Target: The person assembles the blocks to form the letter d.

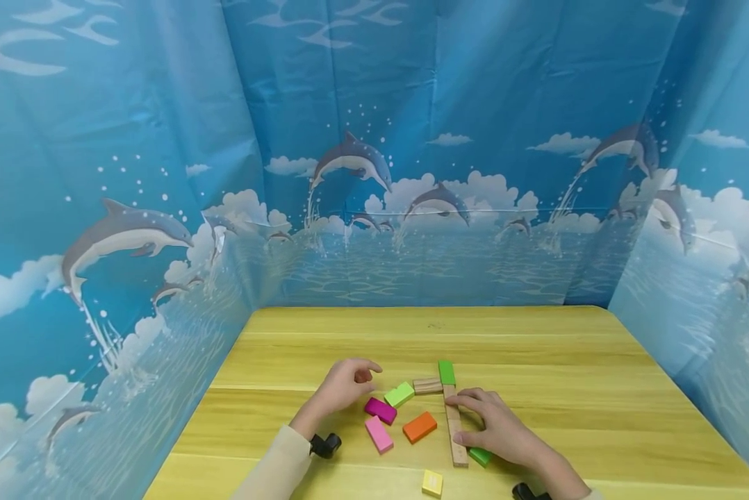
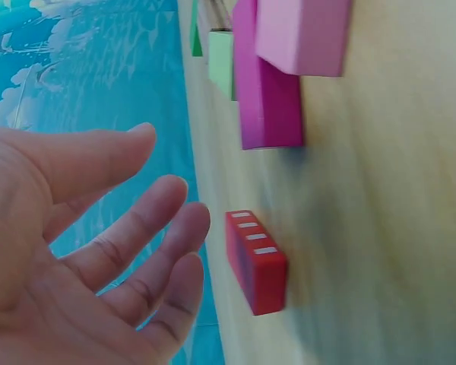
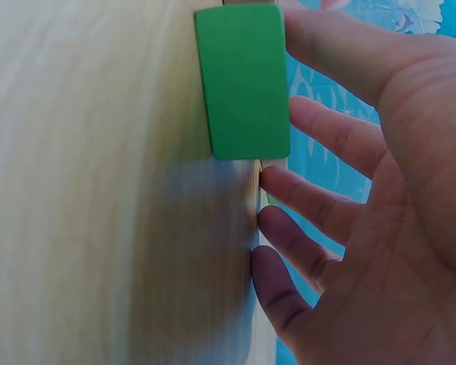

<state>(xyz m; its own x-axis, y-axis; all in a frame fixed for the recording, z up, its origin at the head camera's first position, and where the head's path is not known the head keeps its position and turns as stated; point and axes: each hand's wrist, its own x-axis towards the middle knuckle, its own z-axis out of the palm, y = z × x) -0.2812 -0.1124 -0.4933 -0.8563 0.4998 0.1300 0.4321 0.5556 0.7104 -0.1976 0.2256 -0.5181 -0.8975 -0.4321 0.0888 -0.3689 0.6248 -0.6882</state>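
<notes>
My left hand (image 1: 345, 383) hovers over the table's left part with nothing in it, its fingers apart and loosely bent. A red block with white marks (image 2: 256, 262) lies by its fingertips in the left wrist view; the hand hides it from the head view. Nearest on the right are a purple block (image 1: 381, 410) and a light green block (image 1: 400, 394). My right hand (image 1: 496, 427) rests its thumb and fingers along a column of plain wooden blocks (image 1: 454, 425). Under that hand, a green block (image 3: 245, 82) stands beside the column, partly covered in the head view.
Another green block (image 1: 446, 372) tops the column, with wooden blocks (image 1: 427, 386) branching left from it. A pink block (image 1: 379, 435), an orange block (image 1: 420, 427) and a yellow block (image 1: 433, 483) lie on the wooden table (image 1: 324, 333). A dolphin-print curtain (image 1: 412, 264) surrounds the table's back and sides.
</notes>
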